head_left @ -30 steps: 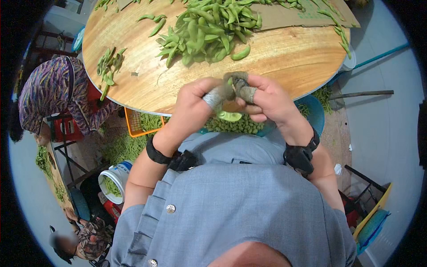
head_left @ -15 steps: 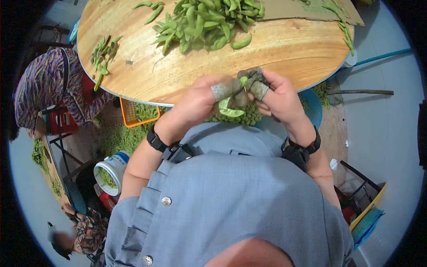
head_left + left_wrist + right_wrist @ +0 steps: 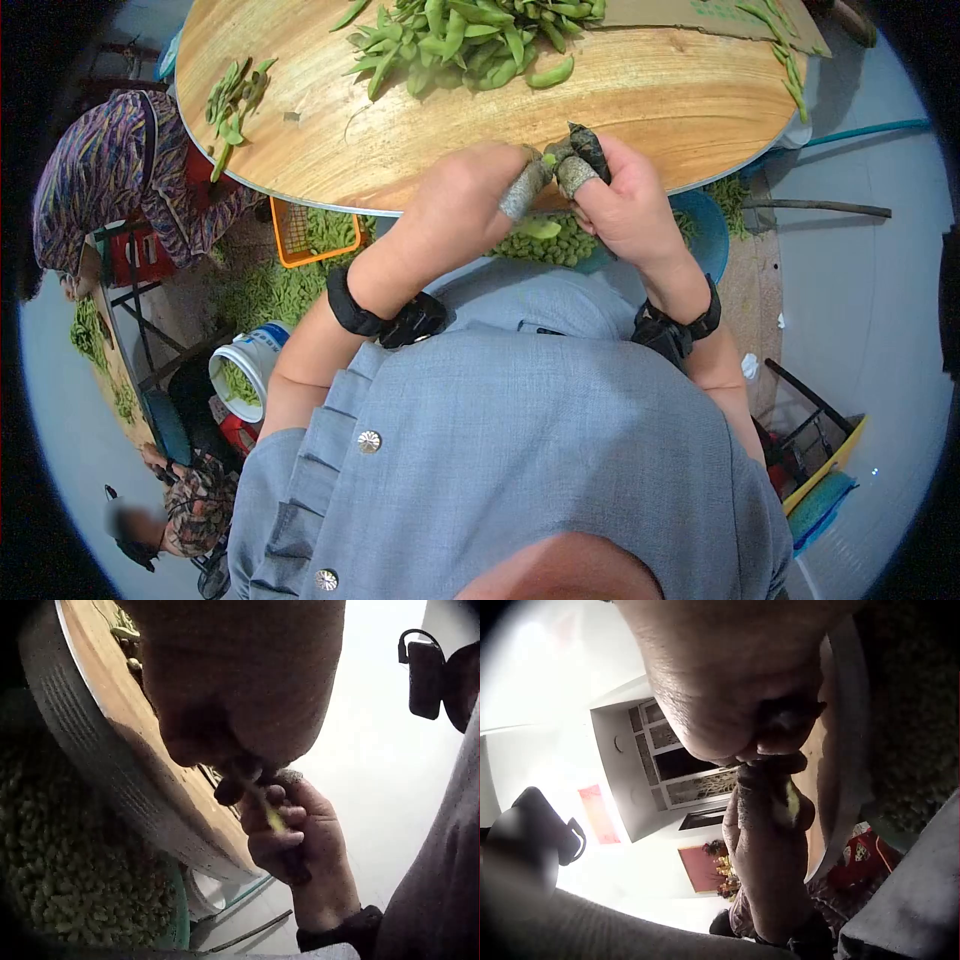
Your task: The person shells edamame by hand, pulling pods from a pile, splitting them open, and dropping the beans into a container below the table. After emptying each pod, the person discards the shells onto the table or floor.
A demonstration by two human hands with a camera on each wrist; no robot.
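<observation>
My left hand (image 3: pixel 465 195) and right hand (image 3: pixel 625 200) meet fingertip to fingertip just off the near edge of the round wooden table (image 3: pixel 400 160). Grey tape wraps the thumbs, and dark coverings show on some fingers. A bit of green pod (image 3: pixel 549 160) is pinched between the two hands' fingertips. Below the left thumb hangs a pale green soybean pod (image 3: pixel 543 229), which shows against the curled left fingers in the right wrist view (image 3: pixel 790 804). Farther back on the table lies a heap of green soybean pods (image 3: pixel 455 45).
Under my hands stands a blue basin (image 3: pixel 708 232) with shelled beans (image 3: pixel 545 250). To the left are an orange basket (image 3: pixel 290 240), a white bucket (image 3: pixel 262 350) and pods over the floor. A person in a patterned top (image 3: pixel 105 180) bends beside the table; another sits at lower left.
My left hand has turned so its back faces up, and the hanging pod is now partly hidden behind it. Both hands stay together at the table's edge while the head view shifts slightly.
</observation>
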